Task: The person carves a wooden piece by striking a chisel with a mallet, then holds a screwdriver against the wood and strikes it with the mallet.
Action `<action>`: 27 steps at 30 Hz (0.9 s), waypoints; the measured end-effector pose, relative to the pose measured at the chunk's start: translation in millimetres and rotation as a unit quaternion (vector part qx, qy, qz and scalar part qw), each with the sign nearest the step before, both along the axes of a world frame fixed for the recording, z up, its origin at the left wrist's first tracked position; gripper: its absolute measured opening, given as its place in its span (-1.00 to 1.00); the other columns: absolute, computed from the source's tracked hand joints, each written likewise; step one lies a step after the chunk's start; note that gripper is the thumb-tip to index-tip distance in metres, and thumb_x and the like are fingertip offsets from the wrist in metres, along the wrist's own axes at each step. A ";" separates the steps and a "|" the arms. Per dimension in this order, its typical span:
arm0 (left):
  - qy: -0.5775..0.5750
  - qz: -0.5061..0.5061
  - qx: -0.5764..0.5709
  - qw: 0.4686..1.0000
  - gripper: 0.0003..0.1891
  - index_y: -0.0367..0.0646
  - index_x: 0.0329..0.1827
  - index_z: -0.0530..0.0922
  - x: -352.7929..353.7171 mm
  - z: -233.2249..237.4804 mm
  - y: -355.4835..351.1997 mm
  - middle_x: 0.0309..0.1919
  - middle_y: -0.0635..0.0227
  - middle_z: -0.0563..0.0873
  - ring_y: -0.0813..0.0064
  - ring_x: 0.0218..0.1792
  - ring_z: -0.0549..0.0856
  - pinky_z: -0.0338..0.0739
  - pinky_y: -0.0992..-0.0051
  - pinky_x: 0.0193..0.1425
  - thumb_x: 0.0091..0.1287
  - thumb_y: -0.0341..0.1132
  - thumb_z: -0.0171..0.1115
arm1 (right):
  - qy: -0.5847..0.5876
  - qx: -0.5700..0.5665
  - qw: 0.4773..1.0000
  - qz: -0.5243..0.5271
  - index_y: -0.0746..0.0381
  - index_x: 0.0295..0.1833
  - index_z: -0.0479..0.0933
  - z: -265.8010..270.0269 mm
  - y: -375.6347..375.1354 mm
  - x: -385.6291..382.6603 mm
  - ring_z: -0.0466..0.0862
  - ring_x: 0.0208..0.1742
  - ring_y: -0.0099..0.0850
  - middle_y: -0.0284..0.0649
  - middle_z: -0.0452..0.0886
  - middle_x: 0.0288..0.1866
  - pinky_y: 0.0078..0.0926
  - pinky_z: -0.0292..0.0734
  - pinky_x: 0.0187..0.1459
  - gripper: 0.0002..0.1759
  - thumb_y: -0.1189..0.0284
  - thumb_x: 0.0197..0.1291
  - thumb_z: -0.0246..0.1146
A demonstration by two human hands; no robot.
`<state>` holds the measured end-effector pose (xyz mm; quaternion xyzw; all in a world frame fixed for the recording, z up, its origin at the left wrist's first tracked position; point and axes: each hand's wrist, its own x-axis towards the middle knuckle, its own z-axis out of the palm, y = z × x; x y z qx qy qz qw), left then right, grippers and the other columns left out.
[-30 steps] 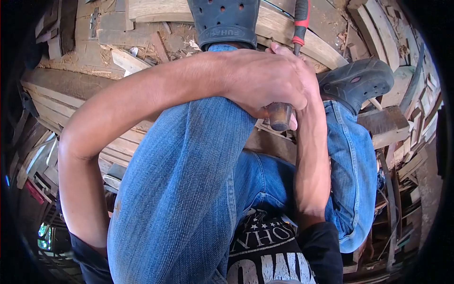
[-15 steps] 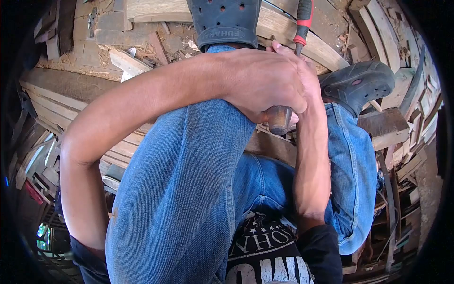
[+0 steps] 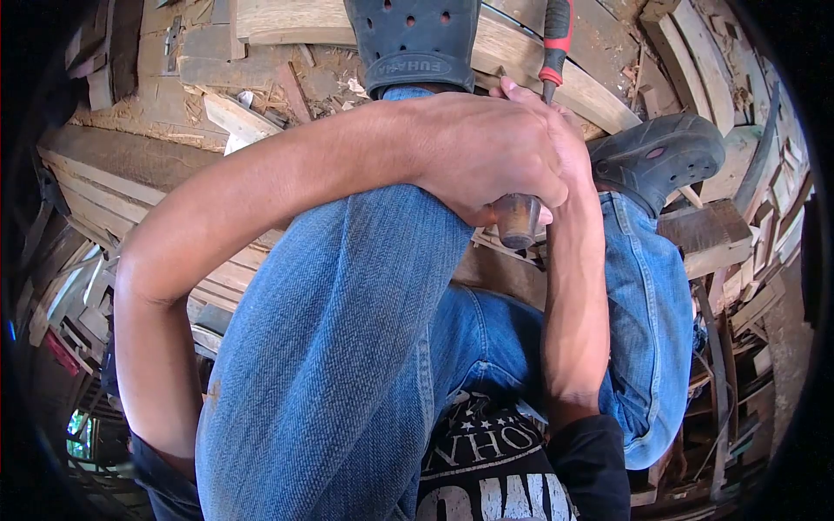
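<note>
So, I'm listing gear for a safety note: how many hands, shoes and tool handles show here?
Hands: 2 (left hand wrapped on the wooden handle; right hand mostly hidden behind it)
Dark clogs: 2 (top clog, right-side clog)
Tool handles: 2 (the wooden handle, a red-and-black handle)
Total: 6

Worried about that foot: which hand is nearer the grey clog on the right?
Right. The right hand lies just beside the grey clog, partly covered by the left hand, which grips the wooden handle farther from it.
</note>
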<state>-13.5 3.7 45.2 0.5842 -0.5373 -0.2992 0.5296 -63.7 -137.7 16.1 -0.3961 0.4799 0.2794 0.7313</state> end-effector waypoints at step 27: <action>0.050 0.023 -0.041 0.998 -0.55 -0.23 -0.36 0.51 0.3 -2.9 -2.4 -0.46 0.24 0.58 0.16 -0.32 0.60 0.50 0.29 -0.04 -0.46 -0.54 0.39 | 0.009 0.005 1.000 0.003 0.37 -0.23 0.55 -0.7 -1.9 1.8 0.64 -0.45 -0.50 -0.18 0.64 -0.37 -0.56 0.55 -0.44 -0.76 0.42 0.13 0.38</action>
